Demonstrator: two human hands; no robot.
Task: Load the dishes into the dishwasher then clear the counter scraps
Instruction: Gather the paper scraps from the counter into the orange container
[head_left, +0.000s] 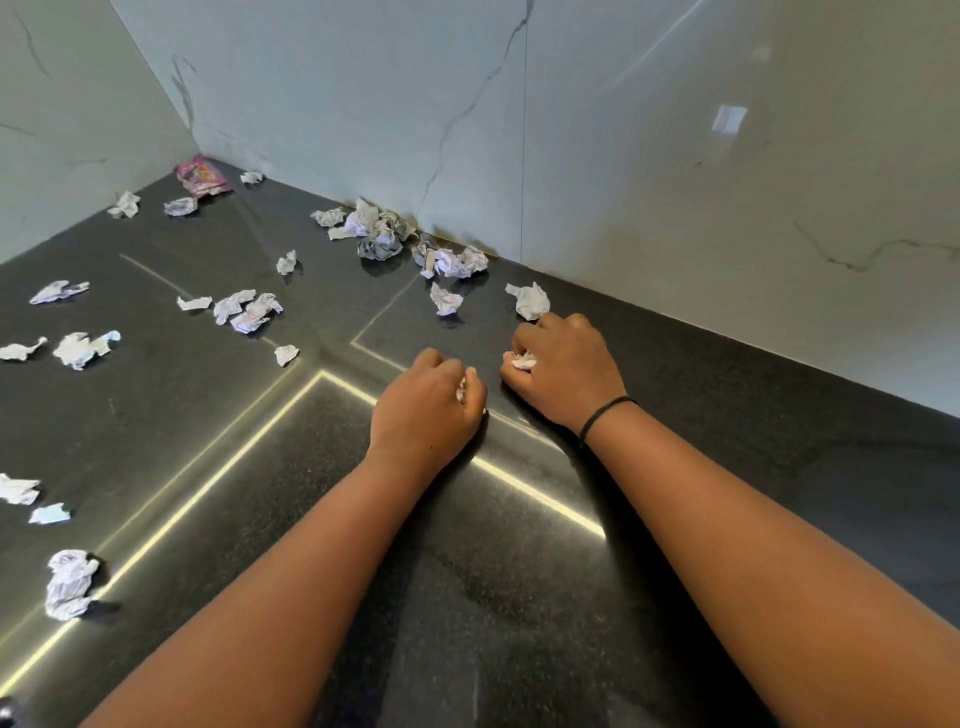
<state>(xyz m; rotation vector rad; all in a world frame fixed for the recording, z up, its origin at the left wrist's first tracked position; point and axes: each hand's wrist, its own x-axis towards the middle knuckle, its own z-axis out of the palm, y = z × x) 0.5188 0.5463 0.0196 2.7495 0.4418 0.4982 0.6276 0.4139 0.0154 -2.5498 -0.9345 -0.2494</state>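
Observation:
Both hands rest on the black stone counter (519, 571), fists side by side. My left hand (426, 410) is closed around a small white paper scrap that peeks out at its fingers. My right hand (563, 369), with a black band on the wrist, is closed on another white scrap (523, 361). A crumpled paper (530, 300) lies just beyond my right knuckles, and another scrap (445, 300) sits a little to its left. Several more crumpled papers are strewn over the counter's left half, with a larger heap (376, 234) against the back wall.
A pink wrapper (201, 175) lies in the far corner where the marble walls (675, 156) meet. More scraps sit near the left edge, such as the crumpled paper ball (67, 584) at the front left. Bright light strips reflect across the glossy counter.

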